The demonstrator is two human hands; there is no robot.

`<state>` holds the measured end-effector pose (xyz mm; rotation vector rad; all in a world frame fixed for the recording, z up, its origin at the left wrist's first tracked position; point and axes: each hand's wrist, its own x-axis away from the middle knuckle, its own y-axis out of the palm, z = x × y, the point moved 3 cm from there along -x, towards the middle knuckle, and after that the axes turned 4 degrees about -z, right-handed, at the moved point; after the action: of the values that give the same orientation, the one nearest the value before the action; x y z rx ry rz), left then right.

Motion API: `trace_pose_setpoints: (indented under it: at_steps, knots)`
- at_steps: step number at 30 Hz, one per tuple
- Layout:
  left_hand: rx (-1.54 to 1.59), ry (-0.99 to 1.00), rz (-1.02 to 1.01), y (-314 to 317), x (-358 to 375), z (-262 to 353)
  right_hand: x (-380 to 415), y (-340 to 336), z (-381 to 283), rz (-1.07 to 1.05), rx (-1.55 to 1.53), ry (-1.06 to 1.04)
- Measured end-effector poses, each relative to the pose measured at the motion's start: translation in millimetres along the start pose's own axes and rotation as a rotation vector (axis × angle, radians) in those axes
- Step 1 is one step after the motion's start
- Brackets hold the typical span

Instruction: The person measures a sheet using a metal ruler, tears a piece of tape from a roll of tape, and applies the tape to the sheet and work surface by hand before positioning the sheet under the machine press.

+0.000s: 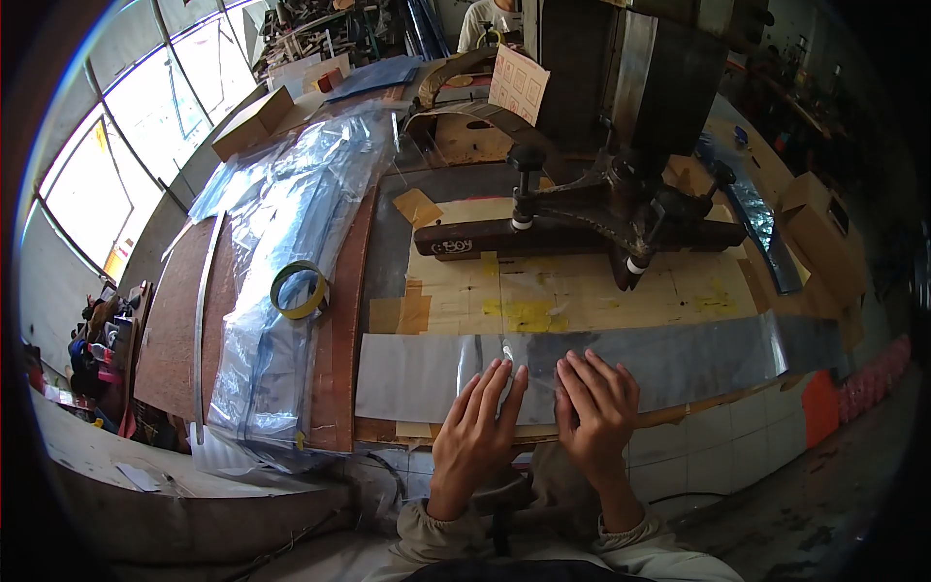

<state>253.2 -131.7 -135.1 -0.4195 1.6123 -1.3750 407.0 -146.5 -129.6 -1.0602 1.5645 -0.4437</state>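
Both of my hands rest near the front edge of a long grey translucent sheet (417, 373), which lies across the front of the work table. My left hand (479, 422) has its fingers stretched out over the sheet and holds nothing. Beside it, my right hand (596, 407) lies with extended fingers on the same sheet, also holding nothing. Behind the sheet is a pale board (582, 296) with yellow marks. A dark metal clamp bar (582, 238) of a machine stands over that board.
To the left are a roll of tape (299, 290) on blue plastic film (267, 359) and a metal strip (206, 320). Cardboard boxes (819, 233) stand at the right. The machine's column (669, 87) rises at the back; a person (490, 21) is beyond it.
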Motion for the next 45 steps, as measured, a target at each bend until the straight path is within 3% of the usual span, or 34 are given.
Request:
trace_pose_setpoints:
  at_steps: [45]
  knots:
    - [0.183,-0.046,0.059,-2,3,-2,-22,-18,-4,-0.023,0.054,-0.035]
